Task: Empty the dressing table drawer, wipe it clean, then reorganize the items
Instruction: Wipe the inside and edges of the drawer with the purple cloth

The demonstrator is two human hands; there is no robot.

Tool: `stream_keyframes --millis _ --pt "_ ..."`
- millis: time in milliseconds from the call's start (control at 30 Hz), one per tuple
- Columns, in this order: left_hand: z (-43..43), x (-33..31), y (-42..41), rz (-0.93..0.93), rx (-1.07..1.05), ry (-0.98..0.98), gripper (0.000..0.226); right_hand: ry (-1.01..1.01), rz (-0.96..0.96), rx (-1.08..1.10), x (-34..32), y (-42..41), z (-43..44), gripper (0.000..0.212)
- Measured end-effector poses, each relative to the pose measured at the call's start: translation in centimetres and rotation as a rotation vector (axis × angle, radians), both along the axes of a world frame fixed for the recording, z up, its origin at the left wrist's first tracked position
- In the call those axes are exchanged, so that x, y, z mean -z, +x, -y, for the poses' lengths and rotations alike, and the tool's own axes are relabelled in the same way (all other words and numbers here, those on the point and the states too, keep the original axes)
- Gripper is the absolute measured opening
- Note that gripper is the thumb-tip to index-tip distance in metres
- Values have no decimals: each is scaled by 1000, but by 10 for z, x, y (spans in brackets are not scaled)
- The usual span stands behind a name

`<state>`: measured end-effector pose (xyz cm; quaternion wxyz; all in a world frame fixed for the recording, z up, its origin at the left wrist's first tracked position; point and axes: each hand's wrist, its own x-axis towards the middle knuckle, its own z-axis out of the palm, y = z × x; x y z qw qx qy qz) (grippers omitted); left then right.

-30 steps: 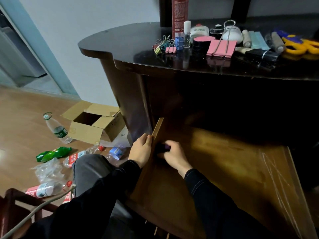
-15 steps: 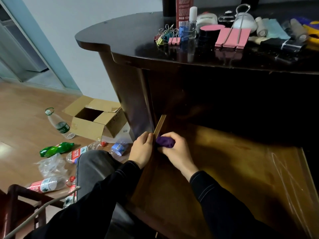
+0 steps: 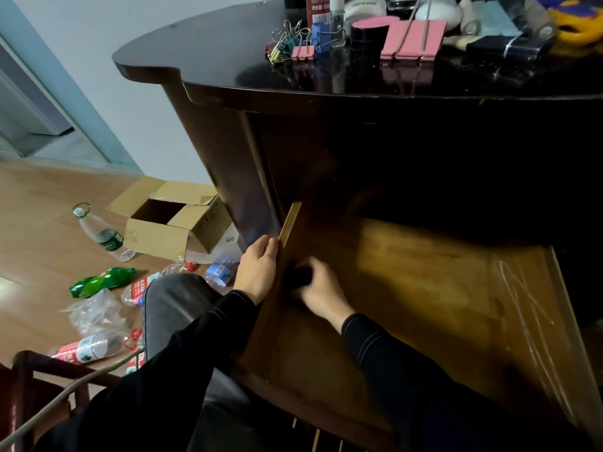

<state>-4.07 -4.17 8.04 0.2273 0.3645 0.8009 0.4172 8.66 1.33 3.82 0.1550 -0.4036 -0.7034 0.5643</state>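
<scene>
Gripping the left wall of the open drawer [image 3: 424,288] with my left hand [image 3: 257,272], fingers curled over its top edge, I press my right hand [image 3: 321,290] down inside, just right of that wall. My right hand is closed around a dark cloth [image 3: 298,276], blurred, held against the drawer floor near the left side. The drawer is pulled out toward me and its wooden bottom shows bare, with clear film lying along its right part. On the dressing table top [image 3: 228,53], far from me, sit the removed things: small binder clips [image 3: 287,40], a big pink clip [image 3: 412,39], a black round jar with a pink lid [image 3: 370,35] and yellow scissors [image 3: 577,26]. On the floor to the left lie a cardboard box [image 3: 169,223], plastic bottles and a green bottle [image 3: 101,282].
</scene>
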Motion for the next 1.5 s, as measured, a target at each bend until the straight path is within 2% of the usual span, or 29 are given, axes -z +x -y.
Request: stream_keyframes --millis 67,100,233,300,467,600,667,733,800,867,933,1067,1167,1300,1400,1500 --pt "1 0 0 5 -1 -6 28 21 164 -101 6 2 -1 38" --pt "1 1 0 0 0 -4 27 58 188 -95 2 1 -5 37" --pt "-2 2 0 -20 -15 -4 27 78 -72 82 -14 -6 -14 36" --pt "-2 3 -1 -23 -11 9 27 88 -108 104 -10 -6 -7 38" --pt "-1 1 0 -20 -1 12 28 52 197 6 4 -3 -10 39" --pt "-1 3 -1 -24 -2 1 27 208 202 51 -3 -3 -17 36" --pt "-1 3 -2 -14 3 -7 27 145 226 -4 0 -2 -10 40" --pt "-1 3 -2 1 9 -11 27 99 251 -88 5 0 -1 34" --pt "-1 2 -1 7 6 -13 27 117 272 -171 8 3 6 25" --pt "-1 2 -1 12 6 -5 28 121 286 -203 7 5 10 28" --pt "-1 2 0 14 5 3 29 64 231 -175 1 5 4 35" --pt "-2 2 -2 18 -1 4 27 -6 -36 -20 -14 1 -8 38" --pt "-1 1 1 -15 13 -5 27 52 38 -32 -6 1 0 37" --pt "10 -5 3 -28 94 -53 28 13 156 -117 -5 4 3 34" --pt "28 -2 1 -38 133 -119 31 77 55 -93 -19 3 -6 31" --pt "36 0 2 -26 99 -89 33 112 20 -42 -16 1 2 34"
